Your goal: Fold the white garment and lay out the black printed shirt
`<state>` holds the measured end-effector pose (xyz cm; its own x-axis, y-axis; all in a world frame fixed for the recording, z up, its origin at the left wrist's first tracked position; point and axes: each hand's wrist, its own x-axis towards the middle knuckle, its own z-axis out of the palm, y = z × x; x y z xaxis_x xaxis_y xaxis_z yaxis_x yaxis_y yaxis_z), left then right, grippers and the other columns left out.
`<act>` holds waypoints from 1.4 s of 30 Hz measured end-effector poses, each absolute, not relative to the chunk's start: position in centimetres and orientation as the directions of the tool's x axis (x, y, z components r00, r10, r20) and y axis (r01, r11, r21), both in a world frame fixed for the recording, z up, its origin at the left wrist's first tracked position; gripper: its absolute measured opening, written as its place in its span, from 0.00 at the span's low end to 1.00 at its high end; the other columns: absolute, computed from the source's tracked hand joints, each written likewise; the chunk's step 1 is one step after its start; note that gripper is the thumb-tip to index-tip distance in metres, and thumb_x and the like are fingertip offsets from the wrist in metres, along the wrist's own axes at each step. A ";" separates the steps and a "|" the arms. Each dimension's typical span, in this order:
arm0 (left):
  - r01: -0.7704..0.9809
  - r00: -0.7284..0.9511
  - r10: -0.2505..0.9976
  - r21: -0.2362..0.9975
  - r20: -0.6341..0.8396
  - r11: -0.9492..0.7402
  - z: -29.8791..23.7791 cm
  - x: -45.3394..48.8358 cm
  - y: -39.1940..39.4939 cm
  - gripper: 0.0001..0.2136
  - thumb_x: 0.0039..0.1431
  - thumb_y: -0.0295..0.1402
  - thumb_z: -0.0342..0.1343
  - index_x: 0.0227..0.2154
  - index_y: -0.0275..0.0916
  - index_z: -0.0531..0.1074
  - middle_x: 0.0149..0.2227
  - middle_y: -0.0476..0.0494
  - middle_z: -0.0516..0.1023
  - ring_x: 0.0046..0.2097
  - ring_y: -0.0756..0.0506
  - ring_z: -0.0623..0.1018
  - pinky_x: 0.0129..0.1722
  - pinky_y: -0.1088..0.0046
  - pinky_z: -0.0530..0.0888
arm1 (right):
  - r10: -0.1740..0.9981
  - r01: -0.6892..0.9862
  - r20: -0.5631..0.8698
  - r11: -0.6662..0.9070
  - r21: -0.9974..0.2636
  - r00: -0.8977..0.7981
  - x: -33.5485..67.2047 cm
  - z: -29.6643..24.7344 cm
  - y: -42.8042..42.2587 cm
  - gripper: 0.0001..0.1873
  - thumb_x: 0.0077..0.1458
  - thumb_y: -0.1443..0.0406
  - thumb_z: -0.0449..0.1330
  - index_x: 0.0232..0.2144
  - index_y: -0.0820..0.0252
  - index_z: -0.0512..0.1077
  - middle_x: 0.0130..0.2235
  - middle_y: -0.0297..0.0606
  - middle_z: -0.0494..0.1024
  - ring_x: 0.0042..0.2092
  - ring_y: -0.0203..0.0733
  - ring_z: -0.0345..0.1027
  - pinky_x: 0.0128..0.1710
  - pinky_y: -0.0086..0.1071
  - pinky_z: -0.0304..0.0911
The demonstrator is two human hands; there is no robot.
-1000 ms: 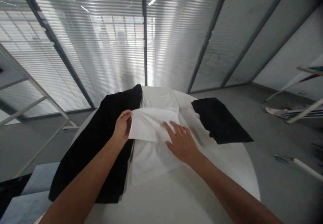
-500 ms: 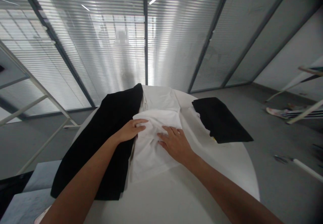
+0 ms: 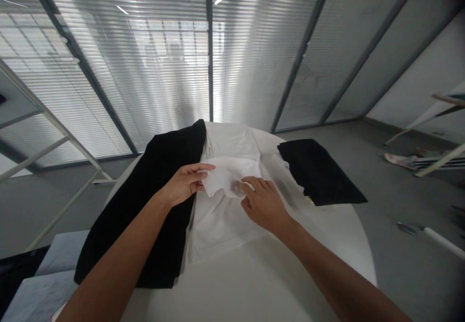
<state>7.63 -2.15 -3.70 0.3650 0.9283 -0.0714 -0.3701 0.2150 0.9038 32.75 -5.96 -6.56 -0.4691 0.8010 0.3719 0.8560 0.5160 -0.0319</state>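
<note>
White fabric [image 3: 221,227] lies over the round table, with an upper layer folded toward the far side. My left hand [image 3: 185,184] grips the left end of that fold between thumb and fingers. At the fold's right end, my right hand [image 3: 265,201] curls over the cloth with thumb and forefinger bent; the edge there is slightly blurred. Beyond the fold, more white cloth [image 3: 232,140] reaches the far table edge. A large black cloth [image 3: 145,206] lies along the left, partly under my left forearm.
A folded black cloth [image 3: 319,172] rests on the right of the white table [image 3: 218,293]. Metal racks [image 3: 69,138] stand at the left. Pale grey pads [image 3: 60,264] sit low at left. A blinds-covered glass partition [image 3: 247,60] stands behind.
The near part of the white fabric has been lifted and its edge raised between my hands. My left hand has closed on it; my right hand's fingers have curled and moved slightly right.
</note>
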 end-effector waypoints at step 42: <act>0.538 0.798 0.092 0.774 -0.595 0.335 -1.7 5.4 -3.4 0.14 0.51 0.38 0.64 0.41 0.40 0.78 0.33 0.36 0.83 0.19 0.43 0.77 0.07 0.78 0.57 | 0.515 0.482 -0.012 0.792 -0.374 -0.857 33.0 -4.8 -8.3 0.37 0.43 0.78 0.52 0.53 0.43 0.71 0.44 0.38 0.67 0.42 0.40 0.65 0.40 0.33 0.61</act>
